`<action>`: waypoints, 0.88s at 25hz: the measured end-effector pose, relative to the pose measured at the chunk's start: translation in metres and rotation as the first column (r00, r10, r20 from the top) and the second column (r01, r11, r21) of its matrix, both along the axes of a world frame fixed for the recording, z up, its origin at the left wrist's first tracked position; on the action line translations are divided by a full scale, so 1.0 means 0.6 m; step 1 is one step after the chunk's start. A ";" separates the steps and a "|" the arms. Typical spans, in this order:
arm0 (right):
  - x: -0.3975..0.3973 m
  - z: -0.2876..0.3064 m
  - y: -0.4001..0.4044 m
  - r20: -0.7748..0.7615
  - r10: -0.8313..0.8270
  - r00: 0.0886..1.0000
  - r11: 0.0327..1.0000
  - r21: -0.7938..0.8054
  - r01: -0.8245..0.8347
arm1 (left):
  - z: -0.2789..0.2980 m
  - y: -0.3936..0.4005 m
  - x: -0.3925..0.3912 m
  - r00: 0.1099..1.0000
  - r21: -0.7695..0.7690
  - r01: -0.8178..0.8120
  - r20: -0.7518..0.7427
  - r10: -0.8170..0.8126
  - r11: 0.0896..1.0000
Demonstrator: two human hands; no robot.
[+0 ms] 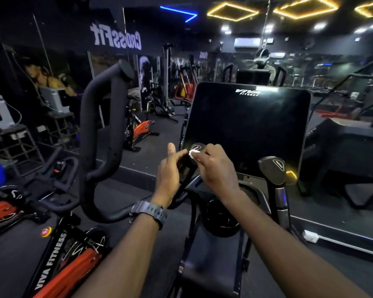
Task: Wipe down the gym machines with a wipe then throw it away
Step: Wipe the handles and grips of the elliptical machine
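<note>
Head view looks down over two bare forearms reaching to a black exercise machine. Right hand (213, 166) has its fingers curled, pinching a small white wipe (193, 153) and pressing it against the top of the machine's left grip (188, 166), just below the lower left corner of the dark console screen (248, 127). Left hand (170, 171) sits right beside it, thumb raised and fingers bent round the side of that same grip; how firmly it holds I cannot tell. A dark wristwatch (150, 211) is strapped on the left wrist.

To the right of the hands stands the matching right grip (272, 169), with a rounded black cap, apart from both hands. The screen is dark and carries white "VIVA FITNESS" lettering near its top edge. Left of the hands a thick black looped handlebar (99, 134) rises tall. Lower left, a red and black spin bike (58, 261) shows "VIVA FITNESS" on its frame. A wall mirror (138, 72) behind the machine reflects another orange bike, more gym equipment, reversed "CrossFit" lettering and yellow diamond-shaped ceiling lights (233, 11).
</note>
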State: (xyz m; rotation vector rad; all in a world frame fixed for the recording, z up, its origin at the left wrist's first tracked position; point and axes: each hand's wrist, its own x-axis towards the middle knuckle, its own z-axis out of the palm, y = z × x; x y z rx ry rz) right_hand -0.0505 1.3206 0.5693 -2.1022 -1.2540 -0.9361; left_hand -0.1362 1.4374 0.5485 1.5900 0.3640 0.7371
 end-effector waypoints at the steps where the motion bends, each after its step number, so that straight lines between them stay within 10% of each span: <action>1: 0.006 0.006 0.003 0.009 -0.003 1.000 1.000 0.003 0.003 | -0.003 0.005 -0.001 1.000 0.013 0.005 0.004 -0.005 1.000; 22: -0.020 -0.024 -0.002 0.065 -0.049 0.997 0.999 -0.020 0.051 | -0.002 0.018 -0.011 0.997 0.094 0.068 0.014 -0.070 0.993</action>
